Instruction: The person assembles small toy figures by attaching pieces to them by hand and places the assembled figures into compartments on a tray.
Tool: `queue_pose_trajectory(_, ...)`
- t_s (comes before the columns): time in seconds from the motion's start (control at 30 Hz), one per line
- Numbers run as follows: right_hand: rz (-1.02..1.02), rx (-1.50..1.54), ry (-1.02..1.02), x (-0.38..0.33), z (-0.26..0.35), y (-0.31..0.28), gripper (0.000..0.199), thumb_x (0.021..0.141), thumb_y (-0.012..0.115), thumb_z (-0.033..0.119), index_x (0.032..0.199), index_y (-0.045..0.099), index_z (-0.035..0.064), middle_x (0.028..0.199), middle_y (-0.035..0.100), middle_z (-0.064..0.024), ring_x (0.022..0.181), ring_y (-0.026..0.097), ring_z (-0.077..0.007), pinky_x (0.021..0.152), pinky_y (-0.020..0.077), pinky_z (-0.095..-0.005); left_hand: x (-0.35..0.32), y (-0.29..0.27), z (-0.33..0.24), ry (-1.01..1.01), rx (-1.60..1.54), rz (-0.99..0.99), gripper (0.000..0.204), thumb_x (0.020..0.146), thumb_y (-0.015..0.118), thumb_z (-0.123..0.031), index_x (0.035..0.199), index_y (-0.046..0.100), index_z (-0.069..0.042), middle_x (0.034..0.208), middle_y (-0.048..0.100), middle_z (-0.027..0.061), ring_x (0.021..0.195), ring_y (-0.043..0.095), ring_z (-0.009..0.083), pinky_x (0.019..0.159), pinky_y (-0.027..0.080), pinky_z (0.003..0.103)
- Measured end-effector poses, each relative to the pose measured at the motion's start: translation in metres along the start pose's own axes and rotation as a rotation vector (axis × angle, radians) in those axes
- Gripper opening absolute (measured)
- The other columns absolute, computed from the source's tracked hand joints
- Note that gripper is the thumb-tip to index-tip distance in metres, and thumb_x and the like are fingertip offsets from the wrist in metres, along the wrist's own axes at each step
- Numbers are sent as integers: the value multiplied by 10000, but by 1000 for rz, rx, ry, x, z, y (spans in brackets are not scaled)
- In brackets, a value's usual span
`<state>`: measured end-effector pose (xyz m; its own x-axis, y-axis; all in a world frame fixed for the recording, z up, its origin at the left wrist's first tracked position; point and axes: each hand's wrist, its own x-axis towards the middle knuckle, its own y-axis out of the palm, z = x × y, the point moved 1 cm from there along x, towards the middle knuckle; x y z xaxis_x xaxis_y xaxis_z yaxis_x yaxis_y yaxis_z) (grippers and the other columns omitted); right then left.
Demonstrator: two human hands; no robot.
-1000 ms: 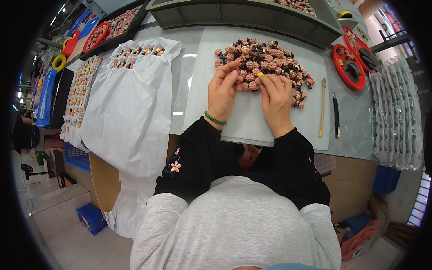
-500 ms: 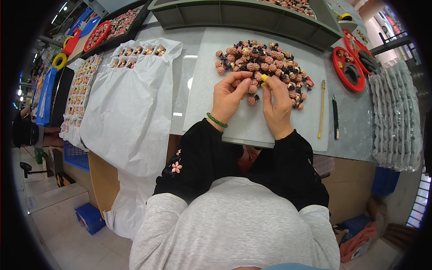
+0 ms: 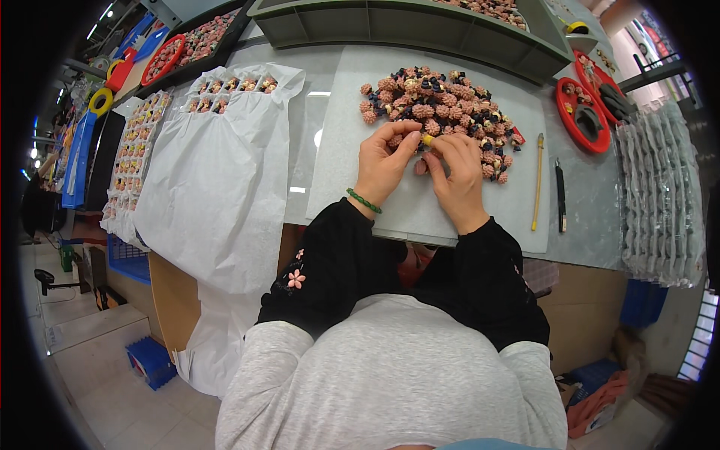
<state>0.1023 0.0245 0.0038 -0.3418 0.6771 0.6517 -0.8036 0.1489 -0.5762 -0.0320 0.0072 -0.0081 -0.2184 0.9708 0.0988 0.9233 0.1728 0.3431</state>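
Note:
A heap of small figurines (image 3: 450, 105) with knobbly pink heads and dark blue bodies lies on a white sheet (image 3: 345, 165). At its near edge my left hand (image 3: 381, 163) pinches a small figurine between thumb and forefinger; most of it is hidden by the fingers. Close beside it, my right hand (image 3: 459, 174) has its fingers curled together toward the left fingertips. A yellow piece (image 3: 427, 139) shows at the tip of the right forefinger. What lies inside the right fingers is hidden. One loose pink figurine (image 3: 420, 167) sits just below the hands.
Right of the heap lie a thin brush (image 3: 538, 184) and a black pen-like tool (image 3: 559, 195). Red round trays (image 3: 583, 120) and stacked clear plastic trays (image 3: 660, 199) stand farther right. A grey-green crate (image 3: 405, 28) is behind. White paper (image 3: 217, 165) and filled trays (image 3: 136, 154) lie left.
My right hand has moved slightly left, its fingers curling closer to my left fingertips. The yellow piece has shifted left and down. The pink head below my left fingertips is now mostly covered.

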Motion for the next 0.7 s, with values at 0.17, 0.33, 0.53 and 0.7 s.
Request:
queue_pose_trajectory(0.17,-67,220,121,-3,-2,-2,212,752,606,-12,960,567,2,935,570,-97,849,551,-204,730,459,-282,-1,1,-1,10,43,22,201,843,545,-72,1022,574,13,709,542,-16,589,450,28,498,351,161)
queue_pose_trajectory(0.33,-99,963,394,-4,-4,-2,277,801,585,1,1069,518,-11,977,560,-75,891,547,-138,769,481,-250,-5,5,-6,-119,-1,211,239,865,525,-120,1069,562,0,748,560,-5,605,464,38,508,375,167)
queue_pose_trajectory(0.53,-173,617,239,-4,-6,-5,308,790,609,18,1077,504,-21,939,556,-62,850,553,-127,731,484,-232,-3,4,-7,-104,46,297,248,874,516,-130,1088,548,-11,792,570,3,632,493,54,537,401,184)
queue_pose_trajectory(0.7,-55,624,342,-7,-5,-2,263,742,659,24,980,554,-17,905,572,-69,797,572,-128,676,498,-225,0,0,-7,-100,-134,251,227,862,516,-84,1074,503,-4,824,567,24,678,538,91,582,447,216)
